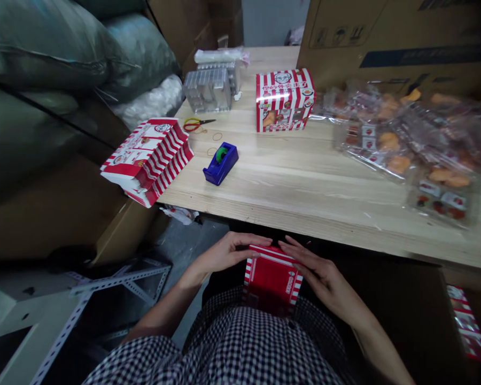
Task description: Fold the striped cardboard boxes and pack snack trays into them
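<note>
A red-and-white striped cardboard box (pixel 272 280) rests on my lap, against the checked cloth, below the table's front edge. From the left, my left hand (pixel 234 250) grips its upper edge, with the fingers along the top. My right hand (pixel 318 270) presses on the upper right corner and side. Both hands hold the box between them; the undersides of the fingers are hidden. Beyond it on the table is a blue tape dispenser (pixel 221 164) with a green core. A finished-looking striped box (pixel 285 100) stands farther back.
Flattened striped boxes (pixel 148 155) are stacked at the table's left edge. Scissors (pixel 196 124) and rubber bands lie behind the dispenser. Clear plastic trays (pixel 208 88) stand at the back. Plastic packs of toy food (pixel 388 141) cover the right side, before a large carton (pixel 385 32).
</note>
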Demonstrator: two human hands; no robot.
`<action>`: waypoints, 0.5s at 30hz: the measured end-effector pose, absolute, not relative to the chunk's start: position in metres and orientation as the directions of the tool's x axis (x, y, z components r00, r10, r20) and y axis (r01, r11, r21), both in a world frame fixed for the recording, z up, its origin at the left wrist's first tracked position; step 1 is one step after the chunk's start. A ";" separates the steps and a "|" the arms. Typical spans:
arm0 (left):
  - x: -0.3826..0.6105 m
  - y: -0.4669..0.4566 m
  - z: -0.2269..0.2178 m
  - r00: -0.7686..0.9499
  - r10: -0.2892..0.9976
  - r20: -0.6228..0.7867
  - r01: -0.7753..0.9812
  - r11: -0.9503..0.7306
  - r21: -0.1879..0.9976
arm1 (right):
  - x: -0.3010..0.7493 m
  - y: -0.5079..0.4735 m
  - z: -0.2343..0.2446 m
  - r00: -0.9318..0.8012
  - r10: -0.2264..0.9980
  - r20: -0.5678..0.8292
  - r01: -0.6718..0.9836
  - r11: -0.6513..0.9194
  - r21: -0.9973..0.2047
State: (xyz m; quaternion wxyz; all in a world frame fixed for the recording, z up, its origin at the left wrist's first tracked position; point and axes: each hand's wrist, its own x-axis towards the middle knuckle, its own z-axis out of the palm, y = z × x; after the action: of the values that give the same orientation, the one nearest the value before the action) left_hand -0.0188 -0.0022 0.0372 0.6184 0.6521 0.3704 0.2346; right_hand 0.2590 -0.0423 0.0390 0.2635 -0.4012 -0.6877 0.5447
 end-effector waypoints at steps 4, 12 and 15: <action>-0.021 0.004 0.026 0.626 0.766 -0.145 0.201 0.021 0.979 | 0.254 -0.040 0.027 -0.504 0.863 -0.033 0.221 0.092 -0.971; -0.013 0.017 0.025 0.608 0.776 -0.166 0.210 0.044 0.977 | 0.246 -0.034 0.021 -0.273 0.949 -0.155 -0.067 -0.180 -0.981; -0.013 0.017 0.029 0.602 0.783 -0.156 0.203 0.039 0.978 | 0.237 -0.037 0.022 -0.293 0.942 -0.162 -0.072 -0.191 -0.979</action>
State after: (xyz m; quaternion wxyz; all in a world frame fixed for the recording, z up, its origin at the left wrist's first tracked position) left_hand -0.0127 0.0169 0.0295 0.6135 0.6518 0.3781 0.2364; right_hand 0.2374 -0.0374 0.0215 0.3999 -0.4398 -0.4944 0.6341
